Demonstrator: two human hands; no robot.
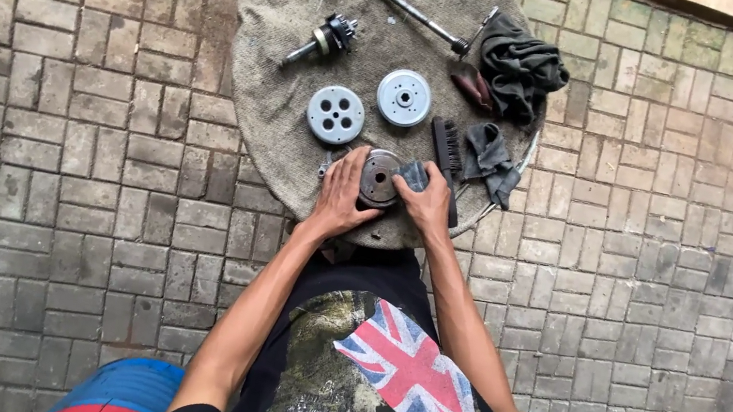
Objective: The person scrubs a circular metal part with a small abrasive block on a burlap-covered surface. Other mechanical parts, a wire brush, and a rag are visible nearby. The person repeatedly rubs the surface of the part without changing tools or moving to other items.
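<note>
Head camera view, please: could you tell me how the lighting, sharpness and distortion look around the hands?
Head view: soft, even daylight, no glare and only faint shadows; the left hand, right hand and the dark round metal part between them are reasonably sharp; the wide lens bends the brick paving lines toward the edges.

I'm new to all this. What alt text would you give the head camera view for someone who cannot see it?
Seen from above, a person's left hand and right hand hold a dark round metal part and a grey rag on a round burlap-covered table over brick paving. Two pale discs, a brush, a shaft and dark cloths lie beyond.
</note>
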